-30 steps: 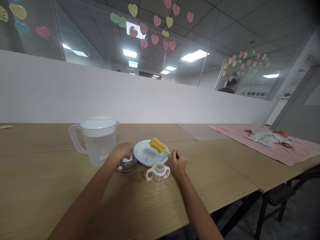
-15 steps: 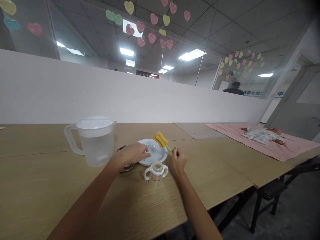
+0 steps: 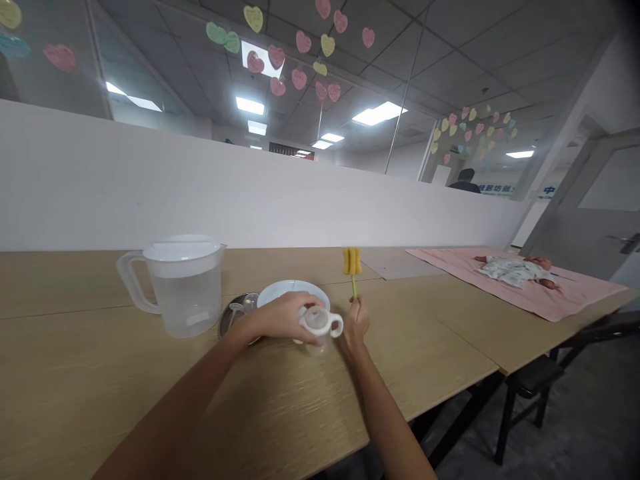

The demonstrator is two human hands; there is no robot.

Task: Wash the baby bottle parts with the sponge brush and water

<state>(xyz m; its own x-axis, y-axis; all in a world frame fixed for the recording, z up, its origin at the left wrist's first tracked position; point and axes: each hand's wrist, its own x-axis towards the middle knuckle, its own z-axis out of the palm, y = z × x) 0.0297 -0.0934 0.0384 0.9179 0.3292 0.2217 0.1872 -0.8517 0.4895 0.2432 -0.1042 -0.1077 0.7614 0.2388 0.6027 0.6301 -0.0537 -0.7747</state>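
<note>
My left hand [image 3: 290,316] is closed around the side of a two-handled baby bottle [image 3: 321,323], which has no lid and shows its open mouth. One white handle sticks out to the right. Beside it, my right hand [image 3: 357,321] grips the green stem of a bottle brush [image 3: 353,264], its yellow sponge head pointing up. Behind the left hand lies a white plate [image 3: 287,287], partly hidden. A round metal tray [image 3: 225,320] with small clear items on it sits left of the plate, partly covered by my wrist.
A clear plastic pitcher [image 3: 186,293] with liquid stands on the left of the wooden table [image 3: 280,413]. On a pink cloth [image 3: 455,273] at the right lies a baby doll [image 3: 515,270] in patterned clothes. A black stool [image 3: 533,380] stands by the table's right edge. Behind the glass is a person [image 3: 466,181].
My left hand has moved from above the plate onto the baby bottle and taken hold of it. The bottle brush has swung from leaning over the plate to upright.
</note>
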